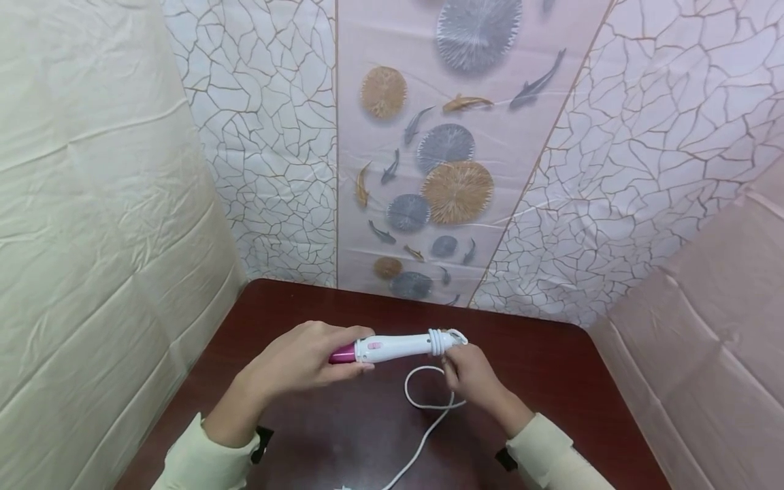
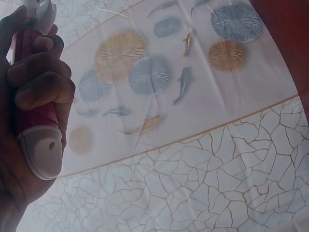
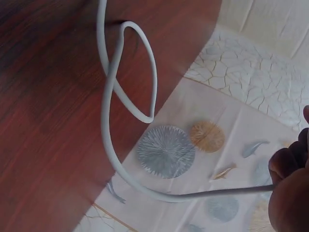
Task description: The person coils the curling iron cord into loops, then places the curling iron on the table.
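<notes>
A pink and white hair styling iron [image 1: 398, 347] is held level above the table, a small pink switch on its white handle. My left hand [image 1: 306, 357] grips its pink end; in the left wrist view the fingers [image 2: 46, 92] curl round the pink part, with a white tip [image 2: 43, 152] showing below them. Several turns of white cord [image 1: 437, 341] lie round the far end of the handle. There my right hand [image 1: 474, 374] pinches the cord, whose loose length [image 3: 108, 130] runs out of that hand in the right wrist view. The right fingertips are partly hidden.
A dark red-brown table [image 1: 343, 429] lies beneath both hands. The loose cord forms a loop [image 1: 409, 388] on it and trails toward the near edge. Patterned sheeting [image 1: 392, 156] hangs behind the table, with pale cloth walls [image 1: 110, 204] at both sides.
</notes>
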`<act>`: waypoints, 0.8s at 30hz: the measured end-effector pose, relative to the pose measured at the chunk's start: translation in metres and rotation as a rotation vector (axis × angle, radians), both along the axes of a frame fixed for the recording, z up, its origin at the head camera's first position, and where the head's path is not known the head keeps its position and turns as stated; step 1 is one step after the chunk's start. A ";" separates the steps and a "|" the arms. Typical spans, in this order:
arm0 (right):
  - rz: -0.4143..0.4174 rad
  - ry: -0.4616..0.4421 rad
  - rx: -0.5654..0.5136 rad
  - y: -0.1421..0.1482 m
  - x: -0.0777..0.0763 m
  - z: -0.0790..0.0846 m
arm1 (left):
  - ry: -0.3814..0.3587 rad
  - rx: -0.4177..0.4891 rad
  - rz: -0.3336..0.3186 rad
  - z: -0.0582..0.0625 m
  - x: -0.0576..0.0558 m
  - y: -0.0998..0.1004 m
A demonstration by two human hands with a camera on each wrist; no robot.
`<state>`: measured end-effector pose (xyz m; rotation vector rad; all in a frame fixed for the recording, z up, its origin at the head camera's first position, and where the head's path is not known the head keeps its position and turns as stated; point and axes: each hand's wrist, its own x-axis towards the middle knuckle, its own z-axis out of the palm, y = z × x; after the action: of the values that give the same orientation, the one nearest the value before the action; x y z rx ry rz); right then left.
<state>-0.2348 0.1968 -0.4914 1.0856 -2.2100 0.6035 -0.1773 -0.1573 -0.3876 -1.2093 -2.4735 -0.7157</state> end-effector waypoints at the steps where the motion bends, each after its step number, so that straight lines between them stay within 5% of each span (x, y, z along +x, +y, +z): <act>1: 0.007 0.044 0.023 0.000 0.002 0.001 | 0.002 -0.002 0.010 0.000 -0.001 -0.001; 10: 0.195 0.343 0.143 -0.007 0.026 0.018 | -0.016 -0.049 0.108 -0.005 -0.014 -0.010; 24: 0.247 0.462 0.183 -0.016 0.058 0.058 | 0.015 -0.201 0.188 -0.008 -0.024 -0.005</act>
<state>-0.1771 0.1810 -0.4335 1.4420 -1.7671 0.2179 -0.2013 -0.1620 -0.3956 -1.0221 -2.6522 -0.4158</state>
